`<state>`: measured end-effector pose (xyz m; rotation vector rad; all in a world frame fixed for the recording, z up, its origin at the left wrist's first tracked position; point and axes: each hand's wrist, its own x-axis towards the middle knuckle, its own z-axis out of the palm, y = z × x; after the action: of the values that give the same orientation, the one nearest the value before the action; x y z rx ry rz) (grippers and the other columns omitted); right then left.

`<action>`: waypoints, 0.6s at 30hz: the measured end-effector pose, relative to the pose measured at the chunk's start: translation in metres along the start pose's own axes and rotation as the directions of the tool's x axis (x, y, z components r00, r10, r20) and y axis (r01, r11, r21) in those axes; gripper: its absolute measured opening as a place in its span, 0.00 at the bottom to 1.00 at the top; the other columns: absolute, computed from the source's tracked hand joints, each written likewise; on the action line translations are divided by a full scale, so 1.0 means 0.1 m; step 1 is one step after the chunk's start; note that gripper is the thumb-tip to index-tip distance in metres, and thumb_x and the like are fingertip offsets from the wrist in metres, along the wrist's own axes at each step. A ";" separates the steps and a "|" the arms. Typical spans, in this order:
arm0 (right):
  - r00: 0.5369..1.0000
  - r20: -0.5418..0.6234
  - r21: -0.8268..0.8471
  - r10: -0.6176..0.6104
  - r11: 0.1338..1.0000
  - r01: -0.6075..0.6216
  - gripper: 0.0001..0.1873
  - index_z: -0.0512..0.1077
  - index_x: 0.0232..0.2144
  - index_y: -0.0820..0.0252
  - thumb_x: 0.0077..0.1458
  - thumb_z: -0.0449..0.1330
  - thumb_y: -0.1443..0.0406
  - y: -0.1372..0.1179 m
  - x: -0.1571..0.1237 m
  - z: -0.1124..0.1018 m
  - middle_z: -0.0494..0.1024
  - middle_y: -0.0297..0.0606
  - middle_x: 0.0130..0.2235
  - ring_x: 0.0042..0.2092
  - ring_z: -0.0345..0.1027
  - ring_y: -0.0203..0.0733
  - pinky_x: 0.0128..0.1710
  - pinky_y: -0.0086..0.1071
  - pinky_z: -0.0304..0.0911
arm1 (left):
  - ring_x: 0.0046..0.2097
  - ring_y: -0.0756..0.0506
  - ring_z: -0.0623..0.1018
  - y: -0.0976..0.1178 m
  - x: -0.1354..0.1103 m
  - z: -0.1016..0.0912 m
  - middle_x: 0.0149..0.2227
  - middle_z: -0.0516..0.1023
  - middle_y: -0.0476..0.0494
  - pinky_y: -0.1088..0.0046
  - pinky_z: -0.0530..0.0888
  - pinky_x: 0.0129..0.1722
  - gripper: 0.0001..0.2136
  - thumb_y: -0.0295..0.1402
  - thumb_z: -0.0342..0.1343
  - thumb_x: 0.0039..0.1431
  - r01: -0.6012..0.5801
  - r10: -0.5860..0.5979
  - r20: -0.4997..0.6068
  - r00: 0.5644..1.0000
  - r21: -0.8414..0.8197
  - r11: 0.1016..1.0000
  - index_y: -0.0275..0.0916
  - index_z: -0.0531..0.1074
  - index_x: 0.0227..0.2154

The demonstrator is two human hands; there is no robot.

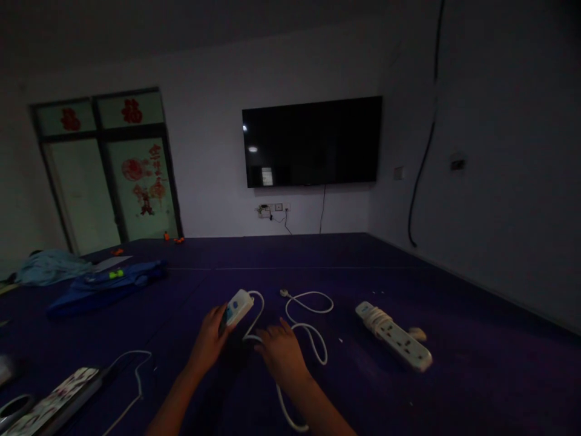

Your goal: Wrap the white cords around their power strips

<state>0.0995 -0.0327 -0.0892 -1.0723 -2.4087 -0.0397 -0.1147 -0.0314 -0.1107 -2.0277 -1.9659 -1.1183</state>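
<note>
My left hand (209, 340) is closed around the near end of a small white power strip (238, 306) with a blue patch, holding it on the dark purple surface. Its white cord (308, 330) loops away to the right and ends in a plug (284, 293). My right hand (282, 351) rests over the cord just beside the strip, fingers bent onto the cord; whether they grip it is unclear. A second white power strip (399, 338) with its cord wound round one end lies further right, apart from both hands.
A patterned power strip (54, 402) with a white cord lies at the lower left. Blue cloth (104, 284) is piled at the left. A wall-mounted black television (313, 140), wall sockets and a glazed door (109, 175) stand beyond. A wall runs along the right.
</note>
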 end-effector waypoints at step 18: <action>0.789 -0.366 0.287 0.493 0.867 -0.408 0.18 0.73 0.33 0.64 0.54 0.44 0.65 1.83 -0.82 0.30 0.77 0.40 0.26 0.27 0.72 0.43 0.26 0.30 0.65 | 0.49 0.39 0.70 0.82 -0.32 0.76 0.50 0.65 0.36 0.59 0.71 0.45 0.23 0.40 0.47 0.58 -0.081 0.005 -0.459 0.888 -0.145 0.986 0.41 0.55 0.55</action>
<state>0.2616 0.0433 -0.1834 -1.3598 -1.6777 0.1105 -0.0052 -0.0295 -0.1500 -1.6528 -1.6287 -1.6133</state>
